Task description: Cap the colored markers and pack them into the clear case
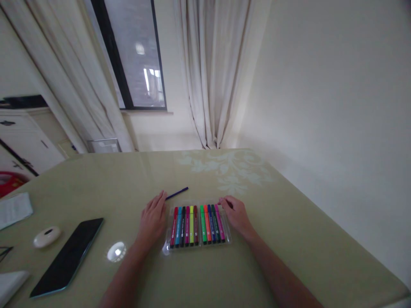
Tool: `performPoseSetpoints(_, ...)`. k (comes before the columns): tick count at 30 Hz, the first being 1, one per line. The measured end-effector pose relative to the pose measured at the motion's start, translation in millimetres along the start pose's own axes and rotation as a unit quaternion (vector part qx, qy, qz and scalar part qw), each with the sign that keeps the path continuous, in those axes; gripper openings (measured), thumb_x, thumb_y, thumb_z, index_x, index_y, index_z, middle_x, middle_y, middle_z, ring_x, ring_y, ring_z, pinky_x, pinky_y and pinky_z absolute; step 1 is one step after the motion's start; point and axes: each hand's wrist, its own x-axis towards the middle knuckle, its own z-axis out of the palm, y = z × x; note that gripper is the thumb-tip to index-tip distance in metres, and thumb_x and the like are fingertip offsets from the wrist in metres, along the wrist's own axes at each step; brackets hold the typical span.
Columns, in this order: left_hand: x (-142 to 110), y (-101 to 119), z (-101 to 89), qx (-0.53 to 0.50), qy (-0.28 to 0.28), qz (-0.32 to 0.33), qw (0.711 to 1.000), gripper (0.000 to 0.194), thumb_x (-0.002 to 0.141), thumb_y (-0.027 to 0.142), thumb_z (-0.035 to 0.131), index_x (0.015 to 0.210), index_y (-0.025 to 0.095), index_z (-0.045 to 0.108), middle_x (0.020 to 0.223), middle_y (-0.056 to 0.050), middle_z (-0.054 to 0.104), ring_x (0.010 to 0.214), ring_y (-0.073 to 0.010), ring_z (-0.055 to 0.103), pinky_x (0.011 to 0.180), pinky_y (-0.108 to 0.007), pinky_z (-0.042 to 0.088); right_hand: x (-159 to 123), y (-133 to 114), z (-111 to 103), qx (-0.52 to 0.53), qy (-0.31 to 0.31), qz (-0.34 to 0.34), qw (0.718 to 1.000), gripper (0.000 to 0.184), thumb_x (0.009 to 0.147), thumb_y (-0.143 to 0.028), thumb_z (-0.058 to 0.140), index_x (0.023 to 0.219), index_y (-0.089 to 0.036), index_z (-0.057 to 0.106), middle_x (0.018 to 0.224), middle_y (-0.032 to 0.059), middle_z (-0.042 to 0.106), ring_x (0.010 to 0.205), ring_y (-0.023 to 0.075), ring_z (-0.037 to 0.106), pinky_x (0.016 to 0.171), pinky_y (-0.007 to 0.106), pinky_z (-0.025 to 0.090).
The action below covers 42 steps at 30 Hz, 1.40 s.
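Observation:
A clear plastic marker case lies flat on the table, its two halves holding several coloured markers side by side. At the right end of the case, a slot stands bare beside the last magenta marker. My left hand rests at the case's left edge, fingers stretched forward. Its fingertips touch the near end of a dark blue marker lying loose beyond the case. My right hand is curled at the upper right corner, thumb and index finger pinching the case's edge; its other fingers are partly hidden.
To the left on the table lie a dark tablet or phone, a white rounded object, a paper and a white object's corner. A wall runs along the right side; curtains hang behind.

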Motion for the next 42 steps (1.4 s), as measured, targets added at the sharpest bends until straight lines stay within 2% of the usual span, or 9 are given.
performPoseSetpoints(6, 2.6, -8.3, 0.9, 0.07, -0.045, -0.025, 0.996, 0.04, 0.104, 0.031, 0.037, 0.134, 0.023, 0.062, 0.137, -0.009, 0.067, 0.127, -0.0282, 0.057, 0.107, -0.048, 0.042, -1.4, 0.9, 1.9, -0.014, -0.006, -0.008, 1.0, 0.041, 0.098, -0.045, 0.049, 0.077, -0.018, 0.072, 0.072, 0.0041, 0.066, 0.069, 0.0183, 0.057, 0.066, 0.029, 0.039)
performPoseSetpoints(9, 5.1, -1.9, -7.0, 0.08, -0.034, -0.045, 0.995, 0.029, 0.102, 0.032, 0.043, 0.109, 0.02, 0.068, 0.115, -0.01, 0.073, 0.11, -0.0285, 0.063, 0.097, -0.043, 0.047, -1.4, 1.0, 1.5, -0.014, -0.007, -0.008, 1.0, 0.041, 0.098, -0.045, 0.05, 0.077, -0.017, 0.072, 0.072, 0.0041, 0.066, 0.069, 0.0182, 0.057, 0.065, 0.029, 0.039)
performPoseSetpoints(13, 4.7, 5.8, -14.5, 0.03, 0.034, -0.057, 0.997, 0.025, 0.103, 0.03, 0.042, 0.102, 0.019, 0.064, 0.099, -0.009, 0.072, 0.096, -0.0277, 0.065, 0.086, -0.041, 0.05, -3.1, -3.2, 1.3, -0.011, -0.011, -0.016, 1.0, 0.04, 0.098, -0.045, 0.051, 0.076, -0.018, 0.071, 0.071, 0.004, 0.065, 0.069, 0.0179, 0.057, 0.065, 0.029, 0.039)
performPoseSetpoints(17, -7.4, 34.1, -14.5, -0.081, 0.152, 0.079, 0.982, 0.018, 0.103, 0.03, 0.048, 0.1, 0.02, 0.063, 0.097, -0.007, 0.072, 0.093, -0.0236, 0.065, 0.085, -0.037, 0.051, -6.2, -13.1, 1.2, 0.048, -0.029, 0.001, 0.998, 0.044, 0.098, -0.051, 0.052, 0.077, -0.017, 0.072, 0.071, 0.0041, 0.066, 0.069, 0.0181, 0.058, 0.066, 0.029, 0.042)
performPoseSetpoints(21, -30.8, 79.5, -11.3, -0.126, 0.161, 0.272, 0.94, 0.01, 0.1, 0.018, 0.058, 0.105, 0.022, 0.065, 0.1, -0.004, 0.074, 0.095, -0.0187, 0.066, 0.089, -0.033, 0.051, -8.9, -24.4, 1.7, 0.174, -0.068, 0.035, 0.982, 0.047, 0.094, -0.06, 0.056, 0.084, -0.018, 0.074, 0.074, 0.0037, 0.069, 0.067, 0.0172, 0.059, 0.065, 0.029, 0.046)
performPoseSetpoints(26, -49.2, 111.6, -9.6, -0.156, 0.155, 0.309, 0.925, 0.011, 0.097, 0.014, 0.062, 0.104, 0.021, 0.066, 0.095, -0.003, 0.074, 0.086, -0.0161, 0.066, 0.081, -0.029, 0.053, -11.5, -30.5, 3.9, 0.29, -0.067, 0.082, 0.951, 0.038, 0.082, -0.056, 0.075, 0.088, -0.018, 0.074, 0.077, 0.0034, 0.071, 0.072, 0.0179, 0.063, 0.065, 0.028, 0.047)
performPoseSetpoints(32, -54.7, 117.0, -0.6, -0.108, 0.034, 0.348, 0.931, 0.028, 0.099, 0.023, 0.059, 0.128, 0.021, 0.061, 0.119, -0.007, 0.074, 0.104, -0.0212, 0.068, 0.091, -0.037, 0.055, -2.3, -14.0, -11.0, 0.316, -0.035, 0.125, 0.94, 0.037, 0.077, -0.048, 0.078, 0.1, -0.018, 0.074, 0.08, 0.0032, 0.072, 0.07, 0.0165, 0.064, 0.066, 0.029, 0.049)
performPoseSetpoints(36, -59.3, 120.5, 8.0, -0.062, -0.081, 0.367, 0.925, 0.045, 0.099, 0.025, 0.059, 0.143, 0.026, 0.052, 0.142, -0.005, 0.063, 0.127, -0.0233, 0.06, 0.106, -0.042, 0.049, 4.8, 2.8, -30.7, 0.231, -0.109, 0.132, 0.958, 0.047, 0.076, -0.039, 0.076, 0.117, -0.02, 0.067, 0.073, -0.0018, 0.068, 0.068, 0.0162, 0.064, 0.065, 0.029, 0.051)
performPoseSetpoints(42, -59.4, 117.0, 13.3, -0.038, -0.129, 0.362, 0.922, 0.05, 0.101, 0.016, 0.05, 0.149, 0.03, 0.048, 0.15, -0.003, 0.057, 0.132, -0.0221, 0.055, 0.113, -0.04, 0.042, 3.9, 13.5, -30.6, 0.133, -0.174, 0.072, 0.973, 0.042, 0.082, -0.03, 0.068, 0.122, -0.019, 0.068, 0.078, 0.0003, 0.068, 0.073, 0.0165, 0.065, 0.072, 0.031, 0.053)
